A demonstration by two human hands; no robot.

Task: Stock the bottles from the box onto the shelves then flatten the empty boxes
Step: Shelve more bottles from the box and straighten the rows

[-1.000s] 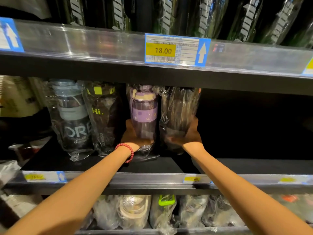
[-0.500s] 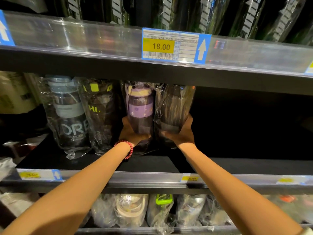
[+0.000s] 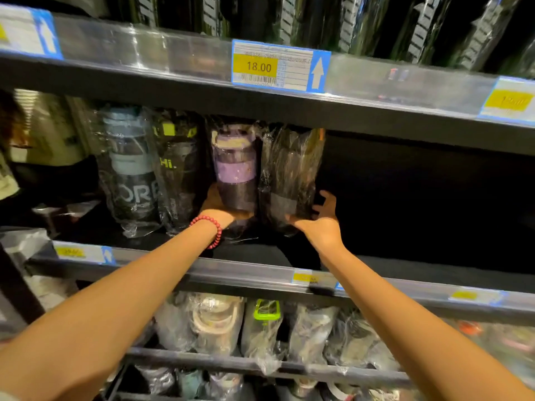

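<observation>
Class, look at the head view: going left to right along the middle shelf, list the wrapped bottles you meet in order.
Grey-lidded bottle → black "Hi." bottle → purple bottle → dark wrapped bottle, then bare shelf.

A yellow price tag (image 3: 255, 66) on the upper shelf rail (image 3: 144, 50) read "18.00", with a white arrow on blue beside it. One wrapped bottle (image 3: 176, 169) bore "Hi." in green; its left neighbour (image 3: 131, 175) showed "ORE" (the first letters hidden). The other tags were too blurred to read.
</observation>
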